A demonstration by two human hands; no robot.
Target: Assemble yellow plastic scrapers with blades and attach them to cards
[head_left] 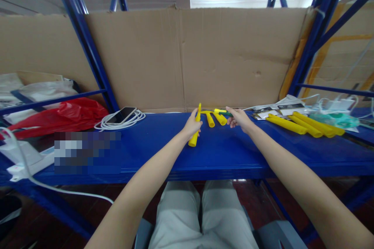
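Note:
My left hand (pixel 193 123) is closed round a yellow plastic handle (pixel 193 139), a tube with a narrow upper end, held upright over the blue table. My right hand (pixel 239 119) is closed on a slim green tool with a yellow end (pixel 221 111); the fingers hide part of it, and its exact kind is unclear. Its yellow end points left toward the other hand. Between my hands, a yellow handle (pixel 210 119) and a second yellow handle (pixel 221 119) lie on the table with their wide ends toward me.
Several yellow tubes (pixel 288 124) lie at the right beside white packets (pixel 277 108) and a green plastic bag (pixel 334 119). A phone (pixel 122 115) rests on a coiled white cable (pixel 137 117) at left, near a red bag (pixel 73 116). Cardboard (pixel 140 58) walls off the back.

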